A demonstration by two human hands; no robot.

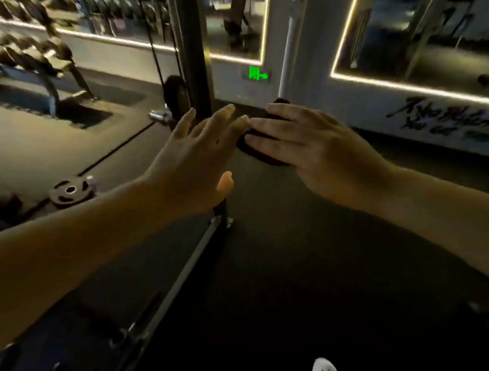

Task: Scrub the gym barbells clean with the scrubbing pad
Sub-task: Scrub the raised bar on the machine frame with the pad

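My right hand (306,149) holds a dark scrubbing pad (260,153) out in front of me, fingers laid over its top and the pad showing below them. My left hand (197,156) is spread flat beside it, its fingertips touching the right hand's fingertips near the pad. Beyond the left hand, a chrome barbell end (159,116) with a dark plate (176,94) juts out by a rack upright (196,61). The rest of the bar is hidden.
A weight plate (70,190) lies on the dark floor at left. A dumbbell rack (27,54) stands at back left. The rack's metal base rail (182,275) runs diagonally under my left arm. Mirrors edged with light strips line the wall (293,57). My white shoe (325,369) shows at the bottom.
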